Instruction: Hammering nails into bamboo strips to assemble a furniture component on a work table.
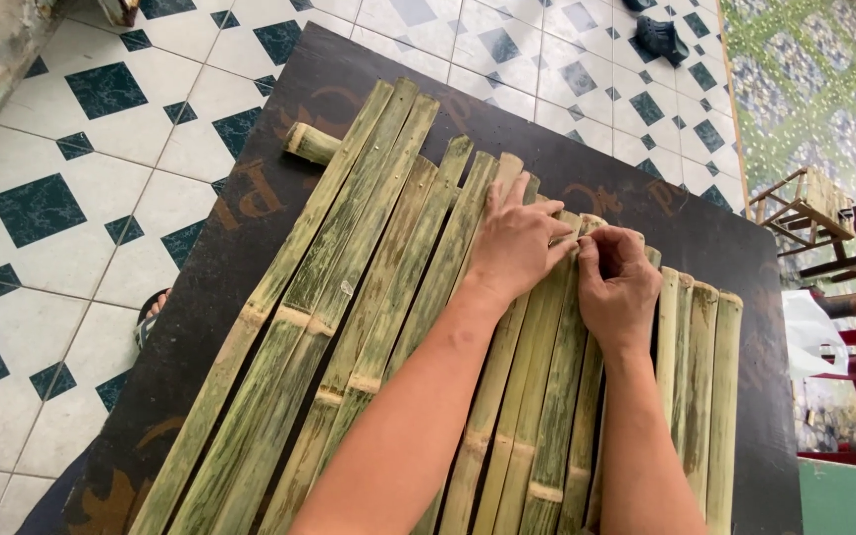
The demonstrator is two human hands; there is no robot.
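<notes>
Left hand [514, 243] lying flat, fingers spread, pressing split bamboo slats [369, 327] covering the dark table [705, 248] mid-width. Right hand [618, 287] curling, pinching a slat end [587, 226] beside it. Short bamboo stub [311, 144] resting near the far left edge.

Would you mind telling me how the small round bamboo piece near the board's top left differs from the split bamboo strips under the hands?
The round bamboo piece is a short, whole stub; the bamboo strips are long, flat split slats. The stub lies crosswise, untouched; the strips run lengthwise under the left hand and right hand. Both are greenish and rest on the dark board.
</notes>
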